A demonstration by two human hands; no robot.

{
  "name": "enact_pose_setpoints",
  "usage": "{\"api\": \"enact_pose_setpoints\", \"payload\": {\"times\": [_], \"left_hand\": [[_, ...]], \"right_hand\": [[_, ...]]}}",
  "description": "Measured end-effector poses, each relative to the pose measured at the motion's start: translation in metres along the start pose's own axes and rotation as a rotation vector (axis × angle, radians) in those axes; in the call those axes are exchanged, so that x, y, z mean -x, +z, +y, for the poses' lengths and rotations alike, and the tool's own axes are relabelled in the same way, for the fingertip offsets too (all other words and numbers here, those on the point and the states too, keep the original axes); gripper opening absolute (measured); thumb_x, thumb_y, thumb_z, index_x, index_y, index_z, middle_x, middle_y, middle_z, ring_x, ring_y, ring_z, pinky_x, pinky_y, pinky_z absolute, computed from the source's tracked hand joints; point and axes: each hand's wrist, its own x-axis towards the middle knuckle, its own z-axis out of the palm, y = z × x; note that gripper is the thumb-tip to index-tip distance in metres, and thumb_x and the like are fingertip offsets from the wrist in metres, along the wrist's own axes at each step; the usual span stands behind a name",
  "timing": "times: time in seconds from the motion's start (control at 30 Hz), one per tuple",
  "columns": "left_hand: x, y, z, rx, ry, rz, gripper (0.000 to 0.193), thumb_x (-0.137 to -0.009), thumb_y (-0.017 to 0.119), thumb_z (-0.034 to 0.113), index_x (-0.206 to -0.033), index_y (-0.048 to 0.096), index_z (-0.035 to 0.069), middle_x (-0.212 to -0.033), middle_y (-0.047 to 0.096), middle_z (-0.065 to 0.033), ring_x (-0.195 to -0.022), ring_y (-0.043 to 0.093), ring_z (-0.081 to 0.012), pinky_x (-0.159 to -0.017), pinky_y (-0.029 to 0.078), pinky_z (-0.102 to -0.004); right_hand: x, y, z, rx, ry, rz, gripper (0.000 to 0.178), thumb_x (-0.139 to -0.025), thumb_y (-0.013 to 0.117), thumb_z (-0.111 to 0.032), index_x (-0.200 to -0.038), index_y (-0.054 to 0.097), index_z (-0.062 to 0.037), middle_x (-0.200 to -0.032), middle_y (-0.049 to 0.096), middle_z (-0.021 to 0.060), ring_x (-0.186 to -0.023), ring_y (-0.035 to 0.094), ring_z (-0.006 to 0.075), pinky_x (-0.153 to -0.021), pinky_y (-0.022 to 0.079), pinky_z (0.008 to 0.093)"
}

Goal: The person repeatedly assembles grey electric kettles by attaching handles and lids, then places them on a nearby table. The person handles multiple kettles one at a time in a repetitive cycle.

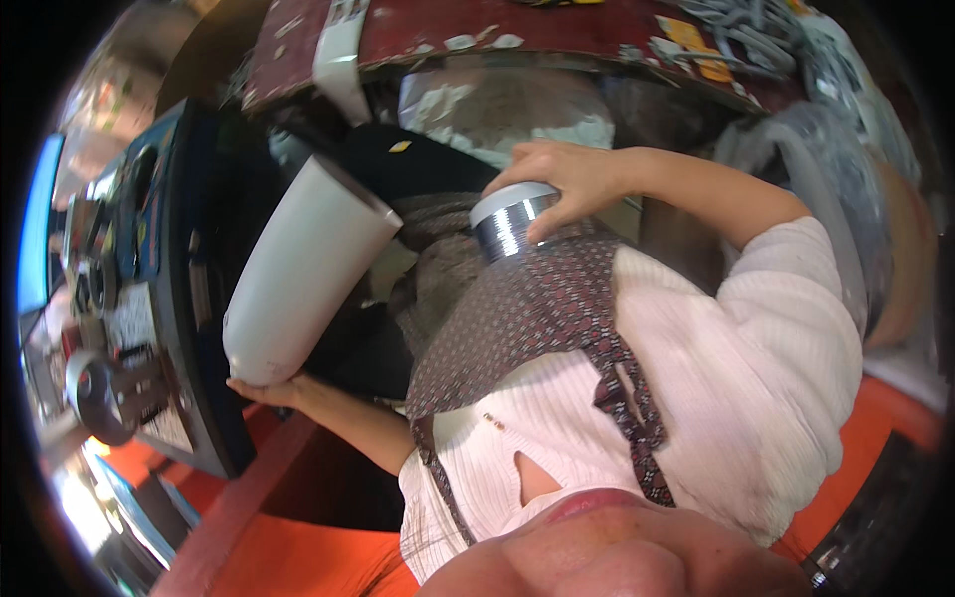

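A large white hollow housing (298, 279), shaped like a tapered tube, leans at a slant on my left side. Its open rim faces up and toward the middle, and its rounded lower end rests in my left hand (267, 390). The fingers of that hand are mostly hidden under the housing. Above my lap, my right hand (567, 179) grips a short cylinder (505, 224) with a light grey cap and a shiny, finely ridged metal side. The cylinder is apart from the housing's rim, to its right. What is inside the housing cannot be seen.
A dark workbench (204, 298) with tools and a round metal device (104, 398) stands at the left. Ahead is a worn red table (557, 45) holding a white bracket (343, 55) and grey cables (746, 35). Clear plastic bags (796, 189) sit at the right.
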Motion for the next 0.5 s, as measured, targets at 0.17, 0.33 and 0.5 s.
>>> {"api": "enact_pose_setpoints", "payload": {"times": [0.17,0.33,0.5], "left_hand": [[0.033,0.015,0.004,-0.048,0.046,0.183,0.068,-0.097,0.048,0.059,-0.134,0.054,0.002,-0.138,0.055,-0.0162,-0.126,0.054,-0.0333,-0.105,0.045,-0.0491],[0.051,0.039,-0.016,0.162,-0.04,0.107,0.063,-0.099,0.044,0.054,-0.132,0.056,0.001,-0.132,0.06,-0.0162,-0.121,0.058,-0.0331,-0.1,0.05,-0.0483],[0.056,0.041,-0.027,0.266,-0.075,0.178,0.06,-0.104,0.033,0.046,-0.137,0.051,-0.001,-0.138,0.057,-0.0165,-0.125,0.054,-0.0327,-0.108,0.041,-0.0479]], "right_hand": [[-0.056,-0.027,0.005,-0.541,0.086,0.08,0.075,-0.076,0.082,-0.045,-0.134,0.058,-0.0039,-0.116,0.068,0.0149,-0.106,0.065,0.0214,-0.094,0.051,0.0348],[-0.136,-0.018,-0.02,-0.486,-0.266,0.81,0.08,-0.071,0.089,-0.034,-0.137,0.055,-0.004,-0.107,0.065,0.0094,-0.091,0.063,0.0149,-0.082,0.053,0.0317],[-0.14,-0.003,-0.037,-0.003,-0.809,0.978,0.088,-0.067,0.089,-0.027,-0.137,0.05,0.0087,-0.108,0.065,0.0115,-0.086,0.058,0.0248,-0.078,0.049,0.0352]]}}
